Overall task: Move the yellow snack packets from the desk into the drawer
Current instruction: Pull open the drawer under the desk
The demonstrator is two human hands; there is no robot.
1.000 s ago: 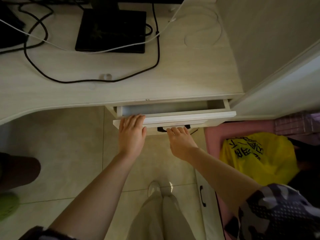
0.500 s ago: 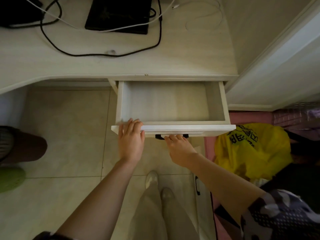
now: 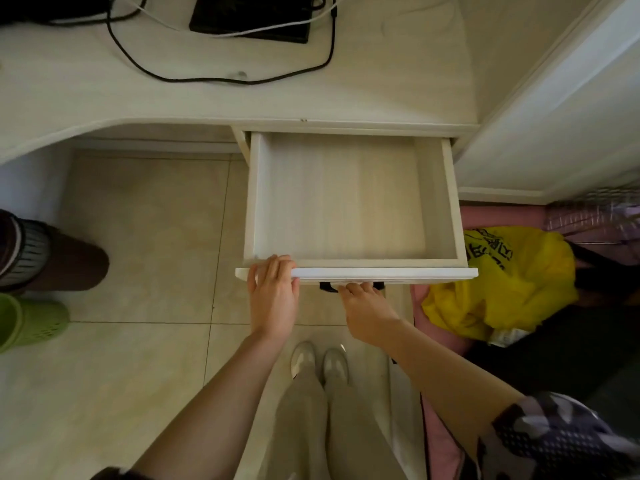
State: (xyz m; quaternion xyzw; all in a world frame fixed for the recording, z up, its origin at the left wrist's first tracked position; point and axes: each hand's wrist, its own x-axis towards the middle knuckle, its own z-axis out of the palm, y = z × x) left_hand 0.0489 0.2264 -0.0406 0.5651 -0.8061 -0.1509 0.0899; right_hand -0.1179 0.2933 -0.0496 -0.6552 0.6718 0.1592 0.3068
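Note:
A white drawer (image 3: 436, 271) stands pulled far out from under the pale desk (image 3: 381, 91), and nothing lies inside it. My left hand (image 3: 273, 296) grips the left end of the drawer's front panel, fingers curled over its top edge. My right hand (image 3: 367, 306) holds the black handle (image 3: 327, 287) under the middle of that front panel, fingers hooked beneath it. No yellow snack packets show on the part of the desk in view.
A black monitor base (image 3: 249, 15) and black and white cables (image 3: 221, 77) lie on the desk at the back. A yellow plastic bag (image 3: 502, 289) sits on a pink thing at the right. A brown bin (image 3: 52, 258) and a green bin (image 3: 31, 320) stand on the tiled floor at left.
The drawer has slid out from barely open to far out, with both hands staying on its front and drawing toward me.

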